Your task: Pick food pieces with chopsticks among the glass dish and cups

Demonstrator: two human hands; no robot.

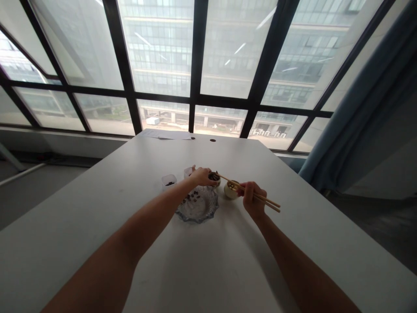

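Head view, glass dish (pixel 212 211) as the landmark. It sits on the white table (pixel 195 269), clear, with a scalloped rim; small dark pieces (pixel 195 195) lie inside, mostly toward its far side.

Left hand (pixel 202 176) – just beyond the dish, its forearm crossing over the dish's left side. Fingers curled against a small round cup (pixel 214 184), grasping it at the side; the cup stands beyond the dish's right part, with dark contents (pixel 214 176), too small to name.

Right hand (pixel 254 195) – right of the dish, fingers closed around a pair of wooden chopsticks (pixel 269 203). The thin ends point leftward, at least one reaching the mouth of the dark-filled cup. Whether anything is pinched there, cannot tell. Thick ends stick out past the right side of the hand.

Pale cup (pixel 230 193) – just right of the dish, between it and the right hand, under the line of the chopsticks. Light-coloured pieces show in its mouth.

Clear container (pixel 169 179) – beyond the dish, to its left; dark bits in the bottom. Second container (pixel 187 172) – directly beyond the dish, partly hidden by the left hand and forearm.

Paper (pixel 166 135) – well beyond the dish, at the table's far edge.
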